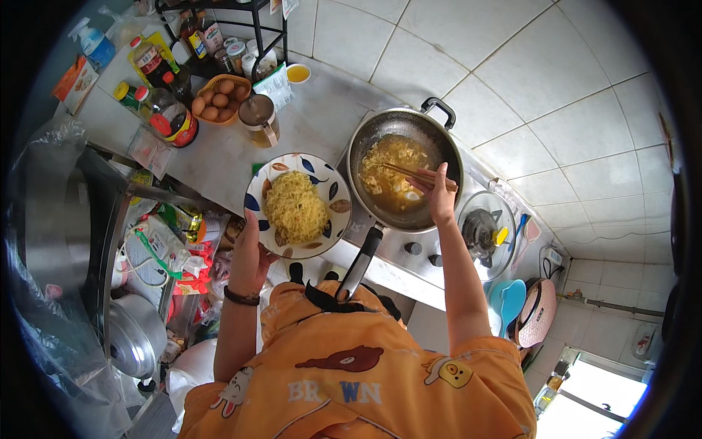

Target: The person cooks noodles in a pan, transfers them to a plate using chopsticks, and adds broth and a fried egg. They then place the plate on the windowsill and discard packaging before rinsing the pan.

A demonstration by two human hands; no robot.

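Note:
My left hand (251, 249) grips the near left rim of a leaf-patterned bowl (341, 206), which holds a mound of yellow instant noodles (296, 207). With wooden chopsticks (419, 176) in its fingers, my right hand (440, 192) reaches over a wok (407, 122) on the stove. The chopstick tips touch the contents of the wok: brown broth (392, 200) with noodle pieces and what looks like cooked egg. The bowl is held just left of the wok, and the wok's long handle (360, 263) points towards my body.
Left on the counter stand a glass pitcher (260, 123), a basket of eggs (219, 100), sauce bottles (164, 115) and a small bowl of yellow liquid (299, 73). A glass lid (487, 236) covers the right burner. Beyond it are a blue ladle-like scoop (507, 300) and a pink appliance (537, 313).

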